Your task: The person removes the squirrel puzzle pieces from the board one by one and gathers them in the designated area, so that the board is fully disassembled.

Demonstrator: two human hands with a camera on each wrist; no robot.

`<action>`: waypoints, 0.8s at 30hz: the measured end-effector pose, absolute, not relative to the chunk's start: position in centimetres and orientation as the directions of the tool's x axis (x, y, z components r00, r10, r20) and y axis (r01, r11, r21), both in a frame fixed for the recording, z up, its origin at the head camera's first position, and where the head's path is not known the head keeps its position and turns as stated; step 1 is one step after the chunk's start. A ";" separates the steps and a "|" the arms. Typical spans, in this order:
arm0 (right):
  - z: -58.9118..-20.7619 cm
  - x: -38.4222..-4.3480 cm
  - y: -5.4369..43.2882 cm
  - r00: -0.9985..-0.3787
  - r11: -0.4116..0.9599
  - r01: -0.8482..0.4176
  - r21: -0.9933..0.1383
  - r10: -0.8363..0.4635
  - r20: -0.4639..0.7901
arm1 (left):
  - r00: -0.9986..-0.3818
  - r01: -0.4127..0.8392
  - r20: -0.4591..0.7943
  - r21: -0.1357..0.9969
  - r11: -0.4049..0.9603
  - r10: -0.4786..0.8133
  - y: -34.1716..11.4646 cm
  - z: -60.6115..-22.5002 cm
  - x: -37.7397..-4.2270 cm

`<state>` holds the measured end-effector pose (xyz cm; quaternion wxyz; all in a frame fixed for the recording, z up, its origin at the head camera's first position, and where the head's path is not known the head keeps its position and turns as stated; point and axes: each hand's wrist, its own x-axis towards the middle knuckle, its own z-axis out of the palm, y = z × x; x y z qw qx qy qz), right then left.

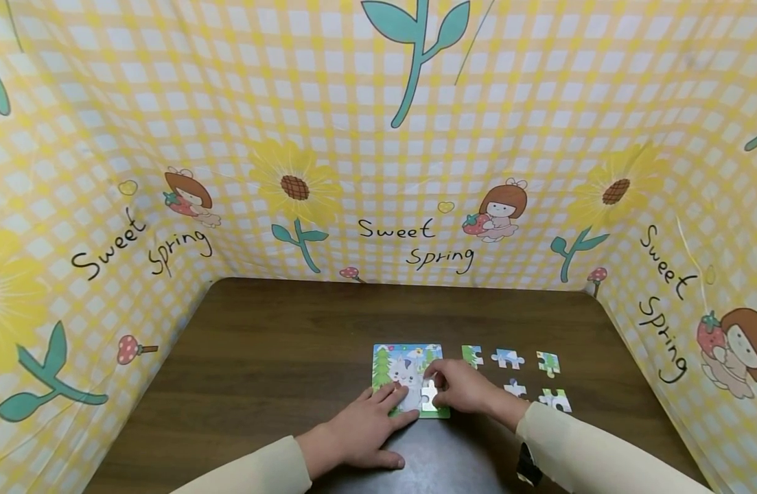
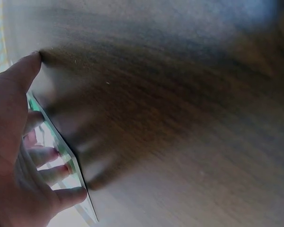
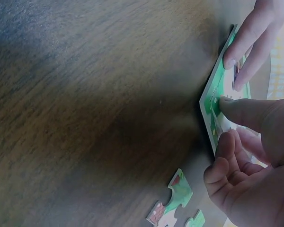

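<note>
A jigsaw puzzle board with a white cartoon animal, green trees and a green border lies on the table. My left hand rests on its lower left part, fingers spread and fairly straight, thumb out over the table. At the board's right side, my right hand pinches a puzzle piece between thumb and fingers. The right wrist view shows a thin piece edge tilted up from the board beside the thumb. Part of the piece is hidden by the fingers.
Right of the board, several loose puzzle pieces lie in two rows, among them a green one, a blue one and a lower right one. Yellow checked cloth walls the brown table at the back and sides.
</note>
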<state>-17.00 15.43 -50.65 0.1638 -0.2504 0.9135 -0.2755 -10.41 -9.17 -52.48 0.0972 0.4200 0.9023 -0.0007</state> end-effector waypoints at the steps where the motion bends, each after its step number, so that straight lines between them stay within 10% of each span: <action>1: -50.7 -17.0 15.4 -0.821 0.723 -0.370 -0.584 -0.548 -0.158 | -0.629 0.758 -0.176 0.077 0.648 0.757 -9.2 -52.5 -10.4; 24: -49.5 -16.8 18.5 -0.830 0.603 -0.365 -0.709 -0.556 -0.046 | -0.628 0.751 -0.194 0.102 0.652 0.754 -9.1 -52.2 -10.3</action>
